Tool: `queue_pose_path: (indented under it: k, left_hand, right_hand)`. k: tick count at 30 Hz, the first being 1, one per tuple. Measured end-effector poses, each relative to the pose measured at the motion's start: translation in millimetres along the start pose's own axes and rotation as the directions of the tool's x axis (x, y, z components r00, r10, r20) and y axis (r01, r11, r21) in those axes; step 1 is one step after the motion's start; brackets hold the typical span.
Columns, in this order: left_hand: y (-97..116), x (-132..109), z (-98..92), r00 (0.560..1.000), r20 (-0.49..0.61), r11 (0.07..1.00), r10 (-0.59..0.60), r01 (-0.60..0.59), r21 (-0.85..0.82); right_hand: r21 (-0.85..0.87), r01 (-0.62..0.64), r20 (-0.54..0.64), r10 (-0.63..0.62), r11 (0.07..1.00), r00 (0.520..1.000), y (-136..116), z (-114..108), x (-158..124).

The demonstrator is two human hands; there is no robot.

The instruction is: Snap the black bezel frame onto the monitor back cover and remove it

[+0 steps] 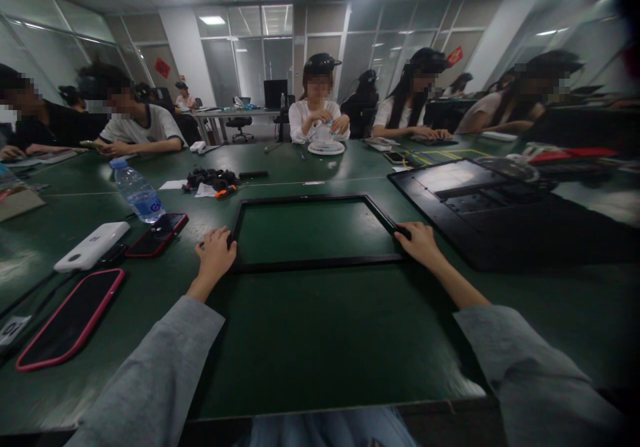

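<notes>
A thin black rectangular frame [320, 261], much like a monitor bezel, lies on or just above the green table [330, 340] in front of me. My left hand [216, 255] grips its left side, fingers curled around the edge. On the opposite side my right hand [419, 241] holds the frame near its right edge, thumb and fingers closed on it. Through the opening only the green tabletop shows. To the right of the frame lies a large black panel [425, 217] with a recessed part, like the back of a monitor.
Left of me are a pink-rimmed phone [70, 320], a white power bank [93, 245], a red-edged phone [159, 235] and a water bottle [136, 190]. Black parts [213, 180] lie beyond. A person [320, 110] across the table handles a white fan [326, 147]. Several others sit around.
</notes>
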State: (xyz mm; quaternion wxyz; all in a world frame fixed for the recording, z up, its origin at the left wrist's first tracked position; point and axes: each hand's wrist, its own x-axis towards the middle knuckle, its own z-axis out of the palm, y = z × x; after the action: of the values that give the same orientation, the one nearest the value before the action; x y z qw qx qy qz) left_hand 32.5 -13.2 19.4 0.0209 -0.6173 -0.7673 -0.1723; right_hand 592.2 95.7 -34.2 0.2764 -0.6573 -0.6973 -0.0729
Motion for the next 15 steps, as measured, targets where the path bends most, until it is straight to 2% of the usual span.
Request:
queue_pose_path:
  k: [15]
  left_hand:
    - [3.8,-3.1,-2.5,1.000,-0.001,0.999,-0.009,0.009,-0.030]
  right_hand:
    - [0.000,-0.001,0.001,0.001,1.000,1.000,-1.8,-2.6,-2.0]
